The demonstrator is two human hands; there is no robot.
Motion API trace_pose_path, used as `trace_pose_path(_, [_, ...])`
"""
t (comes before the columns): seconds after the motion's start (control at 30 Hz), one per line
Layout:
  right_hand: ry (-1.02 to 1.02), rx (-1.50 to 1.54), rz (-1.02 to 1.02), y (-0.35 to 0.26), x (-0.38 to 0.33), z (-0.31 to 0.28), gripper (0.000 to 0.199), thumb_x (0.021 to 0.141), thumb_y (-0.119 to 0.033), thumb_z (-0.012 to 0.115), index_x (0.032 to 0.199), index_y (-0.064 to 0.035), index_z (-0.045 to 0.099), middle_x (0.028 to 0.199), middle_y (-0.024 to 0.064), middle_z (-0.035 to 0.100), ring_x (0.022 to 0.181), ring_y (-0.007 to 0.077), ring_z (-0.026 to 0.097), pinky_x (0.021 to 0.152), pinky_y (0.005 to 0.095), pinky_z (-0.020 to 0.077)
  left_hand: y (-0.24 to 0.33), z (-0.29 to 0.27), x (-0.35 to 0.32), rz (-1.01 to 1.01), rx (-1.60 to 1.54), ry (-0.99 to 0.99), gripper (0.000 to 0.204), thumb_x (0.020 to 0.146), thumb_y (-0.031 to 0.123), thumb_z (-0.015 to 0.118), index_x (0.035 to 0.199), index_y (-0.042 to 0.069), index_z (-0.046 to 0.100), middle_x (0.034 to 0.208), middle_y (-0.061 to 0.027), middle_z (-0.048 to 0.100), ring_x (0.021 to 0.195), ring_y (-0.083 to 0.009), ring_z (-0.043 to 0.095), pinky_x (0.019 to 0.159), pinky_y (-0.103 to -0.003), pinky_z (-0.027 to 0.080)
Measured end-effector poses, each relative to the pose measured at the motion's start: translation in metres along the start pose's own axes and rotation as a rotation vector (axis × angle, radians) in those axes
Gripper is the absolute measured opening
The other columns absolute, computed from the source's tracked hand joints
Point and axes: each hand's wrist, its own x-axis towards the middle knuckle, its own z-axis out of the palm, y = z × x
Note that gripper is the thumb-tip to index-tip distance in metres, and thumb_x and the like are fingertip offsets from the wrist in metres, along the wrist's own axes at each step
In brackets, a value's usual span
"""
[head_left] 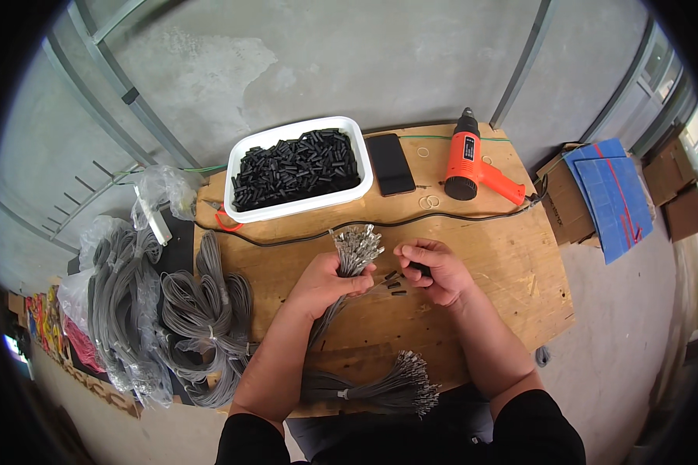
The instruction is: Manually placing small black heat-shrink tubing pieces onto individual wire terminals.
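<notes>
Wooden table (512, 271), left hand (326, 283) gripping wire bundle (354, 249), right hand (434, 271) seemingly pinching sleeve.

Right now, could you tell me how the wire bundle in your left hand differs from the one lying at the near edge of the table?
The held wire bundle stands nearly upright in the left hand, its metal terminals pointing up and away; the near-edge bundle lies flat, untouched, its terminals pointing right. The held bundle's terminals fan above the fingers, while the lying bundle shows its full length. Both are grey wires with metal terminal ends.
</notes>
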Motion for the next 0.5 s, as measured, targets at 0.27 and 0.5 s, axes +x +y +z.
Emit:
trace_pose_path(0.27, [0.009,-0.178,0.013,0.011,0.002,0.006,0.023,0.086,-0.006,0.075,0.107,0.0,0.067,0.075,-0.0021,0.058,0.059,0.0048,0.048,0.045,0.0181,0.0309,-0.003,-0.001,0.001,0.051,-0.107,-0.06,0.023,0.082,0.004,0.076,0.102,-0.002,0.067,0.084,-0.0033,0.066,0.072,-0.009,0.058,0.064,-0.025,0.047])
trace_pose_path(0.5, [0.027,-0.353,-0.022,0.014,-0.004,0.021,0.02,0.087,-0.006,0.075,0.105,0.0,0.071,0.073,-0.0016,0.061,0.056,0.0032,0.046,0.046,0.0177,0.0311,-0.004,0.002,0.003,0.098,-0.037,-0.042,0.02,0.082,0.005,0.076,0.099,-0.002,0.067,0.079,-0.0034,0.066,0.069,-0.0097,0.059,0.063,-0.025,0.048])
